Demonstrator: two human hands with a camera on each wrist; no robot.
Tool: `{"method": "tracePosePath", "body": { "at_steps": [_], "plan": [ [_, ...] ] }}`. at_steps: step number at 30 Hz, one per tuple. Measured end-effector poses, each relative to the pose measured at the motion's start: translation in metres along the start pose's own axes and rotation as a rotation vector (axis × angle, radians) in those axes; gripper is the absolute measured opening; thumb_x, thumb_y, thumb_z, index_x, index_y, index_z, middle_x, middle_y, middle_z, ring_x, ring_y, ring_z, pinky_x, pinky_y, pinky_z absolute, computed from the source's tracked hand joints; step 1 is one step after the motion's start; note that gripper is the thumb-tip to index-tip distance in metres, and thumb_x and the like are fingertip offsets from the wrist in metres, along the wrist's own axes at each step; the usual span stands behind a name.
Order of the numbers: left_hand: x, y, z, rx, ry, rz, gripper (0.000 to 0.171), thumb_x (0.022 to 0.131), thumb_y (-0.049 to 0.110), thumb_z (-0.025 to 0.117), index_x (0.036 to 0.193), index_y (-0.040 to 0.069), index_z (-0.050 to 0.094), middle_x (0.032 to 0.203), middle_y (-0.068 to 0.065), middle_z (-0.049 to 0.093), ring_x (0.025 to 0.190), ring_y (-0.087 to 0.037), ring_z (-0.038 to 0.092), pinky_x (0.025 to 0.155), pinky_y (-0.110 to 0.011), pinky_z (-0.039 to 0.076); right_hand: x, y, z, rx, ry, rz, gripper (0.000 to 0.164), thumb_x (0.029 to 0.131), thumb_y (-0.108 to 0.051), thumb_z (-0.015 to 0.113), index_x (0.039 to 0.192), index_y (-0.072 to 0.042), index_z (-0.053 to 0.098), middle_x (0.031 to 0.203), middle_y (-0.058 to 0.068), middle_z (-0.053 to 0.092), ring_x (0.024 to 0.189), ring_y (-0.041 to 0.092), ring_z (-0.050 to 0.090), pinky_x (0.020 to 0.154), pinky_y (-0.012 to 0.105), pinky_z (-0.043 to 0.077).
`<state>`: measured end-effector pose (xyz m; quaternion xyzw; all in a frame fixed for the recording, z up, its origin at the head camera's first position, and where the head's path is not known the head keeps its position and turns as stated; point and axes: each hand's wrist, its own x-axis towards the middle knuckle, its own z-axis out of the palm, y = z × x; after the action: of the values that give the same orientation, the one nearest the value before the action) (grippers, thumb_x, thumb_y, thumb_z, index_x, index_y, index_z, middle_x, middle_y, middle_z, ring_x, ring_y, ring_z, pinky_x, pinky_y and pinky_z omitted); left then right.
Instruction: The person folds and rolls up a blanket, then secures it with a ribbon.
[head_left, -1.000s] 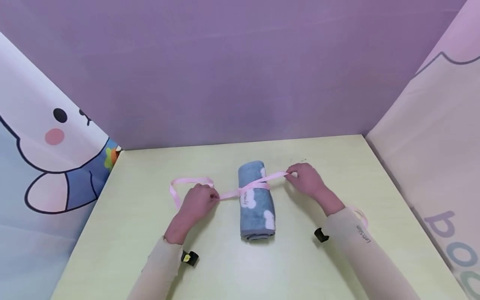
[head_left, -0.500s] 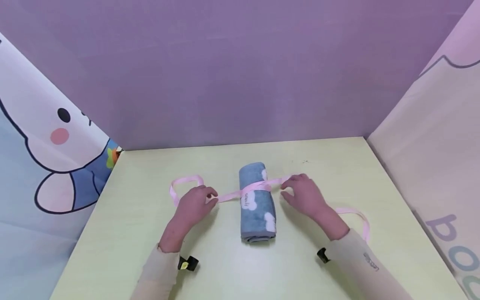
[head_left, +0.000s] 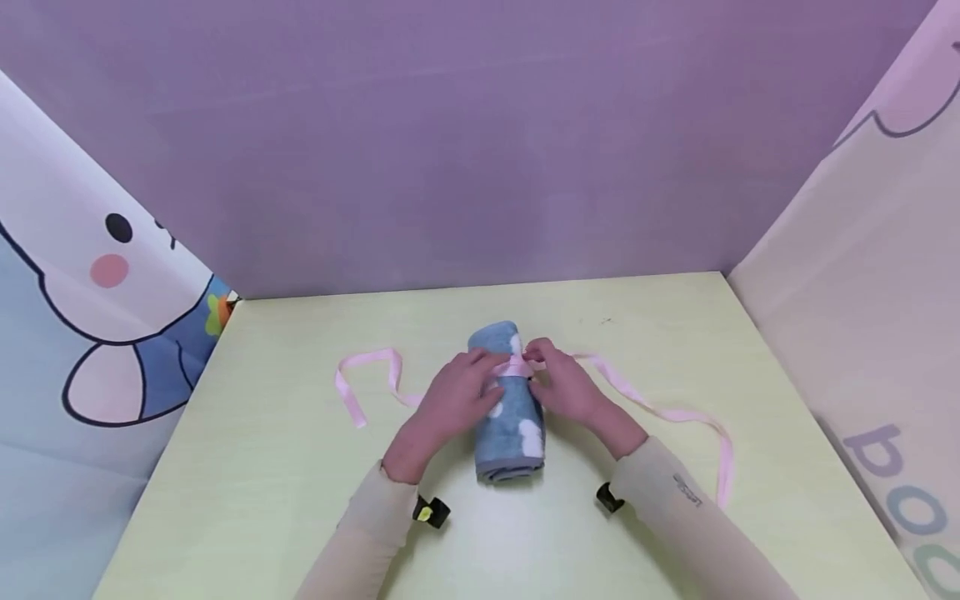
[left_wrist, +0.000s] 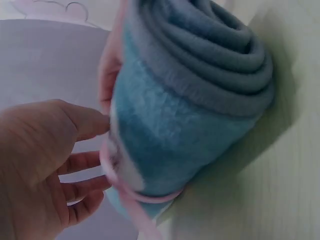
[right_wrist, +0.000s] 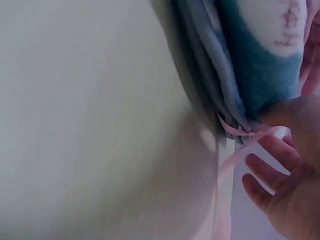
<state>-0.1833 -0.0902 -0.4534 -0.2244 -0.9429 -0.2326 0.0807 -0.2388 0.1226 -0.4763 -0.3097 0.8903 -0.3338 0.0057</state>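
Observation:
A rolled blue-grey towel (head_left: 506, 442) with white cloud patches lies lengthwise on the table, and a pink ribbon (head_left: 515, 367) crosses round its upper half. My left hand (head_left: 456, 390) rests against the roll's left side. In the left wrist view its thumb touches the towel (left_wrist: 165, 130), its fingers are relaxed, and the ribbon (left_wrist: 132, 202) hangs past them. From the right side, my right hand (head_left: 566, 387) reaches to the roll. In the right wrist view its thumb touches the towel (right_wrist: 267, 80) beside the ribbon (right_wrist: 224, 185), and the other fingers are spread.
One ribbon tail (head_left: 369, 357) lies bent on the table at left; the other tail (head_left: 675, 414) curves away to the right. The pale table (head_left: 300, 333) meets a purple backdrop (head_left: 480, 150) behind, with printed cloth panels on both sides.
Both hands have let go of the ribbon tails they were pulling outward and moved inward onto the towel roll. The ribbon tails now lie slack on the table.

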Motion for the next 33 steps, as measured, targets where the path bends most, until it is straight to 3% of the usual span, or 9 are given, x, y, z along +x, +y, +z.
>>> {"method": "tracePosePath", "body": {
  "at_steps": [5,9,12,15,18,22,25,28,33],
  "plan": [
    [0.013,0.003,0.014,0.068,-0.036,-0.024,0.038,0.093,0.028,0.066,0.129,0.015,0.063,0.117,-0.003,0.059,0.103,-0.023,0.054,0.082,-0.038,0.048,0.005,0.013,0.004,0.178,-0.016,0.028,0.021,0.094,-0.001,0.058,0.112,-0.004,0.048,0.085,0.006,0.063,0.055,0.011,0.05,0.055,0.028,0.046],
    [0.017,0.003,0.018,0.07,-0.057,-0.023,0.036,0.094,0.029,0.064,0.128,0.017,0.064,0.113,-0.003,0.057,0.1,-0.021,0.052,0.079,-0.036,0.046,-0.002,0.016,0.002,0.367,-0.053,0.08,0.021,0.093,0.002,0.057,0.11,-0.002,0.044,0.08,0.006,0.058,0.059,0.013,0.047,0.055,0.026,0.041],
    [0.018,0.003,0.019,0.058,-0.077,-0.033,0.036,0.094,0.029,0.064,0.129,0.021,0.062,0.112,-0.002,0.055,0.101,-0.02,0.05,0.079,-0.035,0.045,-0.009,0.018,-0.002,0.395,-0.083,0.095,0.028,0.088,0.003,0.059,0.111,0.0,0.044,0.082,0.007,0.059,0.063,0.019,0.05,0.059,0.03,0.043],
    [0.019,0.004,0.021,0.046,-0.099,-0.037,0.035,0.094,0.027,0.063,0.129,0.024,0.062,0.114,-0.002,0.053,0.103,-0.02,0.048,0.081,-0.036,0.044,-0.014,0.019,-0.004,0.251,-0.07,0.062,0.03,0.088,-0.001,0.063,0.112,-0.001,0.046,0.088,0.008,0.062,0.075,0.023,0.057,0.067,0.034,0.048],
    [0.02,0.005,0.022,0.057,-0.117,-0.039,0.033,0.094,0.027,0.062,0.127,0.024,0.063,0.116,-0.003,0.052,0.104,-0.022,0.046,0.081,-0.037,0.044,-0.02,0.014,-0.006,-0.008,0.008,0.018,0.027,0.091,-0.014,0.067,0.11,-0.001,0.052,0.093,0.01,0.064,0.083,0.025,0.06,0.069,0.037,0.051],
    [0.02,0.006,0.023,0.103,-0.138,-0.029,0.036,0.094,0.029,0.06,0.13,0.027,0.061,0.116,-0.003,0.051,0.101,-0.022,0.046,0.077,-0.037,0.045,-0.034,-0.003,-0.009,-0.26,0.044,0.043,0.018,0.089,-0.02,0.071,0.098,-0.005,0.069,0.077,0.003,0.063,0.068,0.02,0.057,0.058,0.035,0.048],
    [0.02,0.006,0.024,0.144,-0.151,-0.005,0.039,0.095,0.027,0.058,0.134,0.031,0.058,0.11,-0.003,0.05,0.095,-0.021,0.045,0.071,-0.035,0.044,-0.044,-0.016,-0.007,-0.29,-0.032,0.085,0.01,0.089,-0.013,0.068,0.095,-0.01,0.074,0.062,-0.003,0.056,0.056,0.014,0.048,0.048,0.03,0.041],
    [0.021,0.006,0.024,0.167,-0.149,0.008,0.039,0.095,0.025,0.056,0.134,0.033,0.058,0.108,-0.003,0.05,0.092,-0.021,0.043,0.069,-0.034,0.042,-0.05,-0.024,0.003,-0.284,-0.083,0.151,0.025,0.094,-0.012,0.059,0.116,-0.008,0.071,0.055,-0.001,0.048,0.049,0.012,0.042,0.041,0.029,0.035],
    [0.023,0.007,0.026,0.154,-0.152,-0.04,0.037,0.092,0.027,0.057,0.128,0.03,0.062,0.115,-0.006,0.048,0.095,-0.023,0.043,0.07,-0.036,0.044,-0.053,-0.031,0.015,-0.258,-0.058,0.24,0.046,0.095,-0.01,0.053,0.141,-0.006,0.051,0.052,0.0,0.042,0.044,0.015,0.04,0.037,0.031,0.032]
  ]
}}
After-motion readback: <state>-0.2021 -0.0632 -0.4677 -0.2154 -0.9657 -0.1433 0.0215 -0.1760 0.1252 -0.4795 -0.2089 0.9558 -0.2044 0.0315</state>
